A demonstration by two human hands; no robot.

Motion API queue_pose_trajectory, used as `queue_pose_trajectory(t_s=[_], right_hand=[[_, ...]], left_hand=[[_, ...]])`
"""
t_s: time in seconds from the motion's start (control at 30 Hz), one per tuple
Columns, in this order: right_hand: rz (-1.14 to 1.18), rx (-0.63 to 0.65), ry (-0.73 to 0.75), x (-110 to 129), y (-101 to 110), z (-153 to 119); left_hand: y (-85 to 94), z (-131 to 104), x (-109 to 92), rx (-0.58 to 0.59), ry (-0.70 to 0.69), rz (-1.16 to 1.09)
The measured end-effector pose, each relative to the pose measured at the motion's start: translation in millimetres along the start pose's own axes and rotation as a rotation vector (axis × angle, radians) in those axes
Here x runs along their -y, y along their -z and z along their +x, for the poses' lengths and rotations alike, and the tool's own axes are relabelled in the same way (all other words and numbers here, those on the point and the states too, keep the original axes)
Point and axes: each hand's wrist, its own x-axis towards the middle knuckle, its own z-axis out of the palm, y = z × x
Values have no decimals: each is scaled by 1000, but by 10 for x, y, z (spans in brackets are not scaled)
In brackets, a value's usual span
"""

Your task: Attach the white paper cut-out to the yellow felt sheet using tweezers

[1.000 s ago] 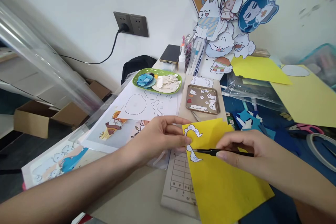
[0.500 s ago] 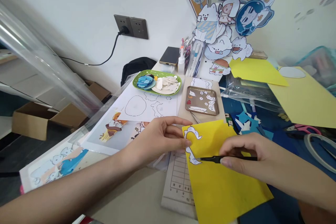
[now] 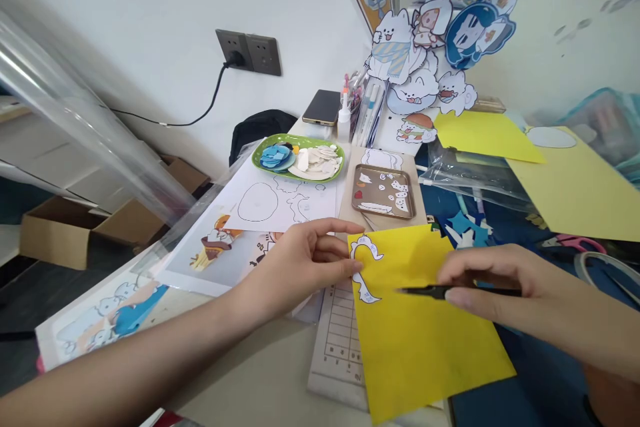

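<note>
My left hand (image 3: 320, 257) pinches the left edge of a yellow sheet of paper (image 3: 425, 347), its thumb on top beside a curved white paper cutout (image 3: 369, 295). The cutout forms a C shape along the sheet's upper left edge, with faint bluish marks at both ends. In my right hand (image 3: 485, 280) is a pair of black tweezers (image 3: 425, 291), held over the sheet. Their tips point left, a short way from the cutout's lower end, and look blurred. Beneath the sheet lies a printed form pad (image 3: 340, 347).
Beyond the sheet sit a brown metal tray (image 3: 356, 205) with small cutouts and a green plate (image 3: 300, 177) of blue and white pieces. A glue bottle (image 3: 344, 121) and a phone (image 3: 321, 107) stand behind. Pink scissors (image 3: 567, 243) and a tape roll (image 3: 590, 270) lie right.
My right hand has drawn the tweezers right and slightly up, off the cutout's lower end. The left hand keeps its hold on the yellow sheet.
</note>
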Motion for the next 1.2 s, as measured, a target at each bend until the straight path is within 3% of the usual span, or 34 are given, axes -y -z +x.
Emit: queue_pose_trajectory(t_s=[0.2,0.53,0.9,1.2], right_hand=[[88,-204,97,106,-131,102],[32,-289,118,132,-183,138],[19,-251,126,147,-175,137],[-127,-310,246,150,-185,118]], left_hand=[[-66,-78,7,-52,-229,137],[-97,-126,29,-67,-400,215],[-110,-118,32,-103,-410,233],[-88,-62,37,-60,-251,39]])
